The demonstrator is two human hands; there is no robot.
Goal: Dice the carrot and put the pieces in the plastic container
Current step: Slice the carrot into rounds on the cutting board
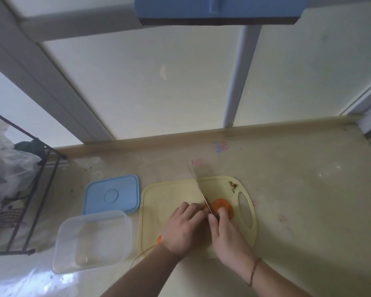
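The left hand [185, 228] hides most of the orange carrot [220, 205] on the pale yellow plastic cutting board [156, 196]. The right hand [227, 234] covers the handle of the steel knife [198, 187], whose blade tip is motion-blurred. The white plastic bags [2, 159] at the counter's left edge are cut off by the frame.

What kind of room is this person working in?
Most likely a home kitchen counter under a window. A yellow cutting board with a carrot being cut by a knife lies on it, beside a clear plastic container and its blue lid.
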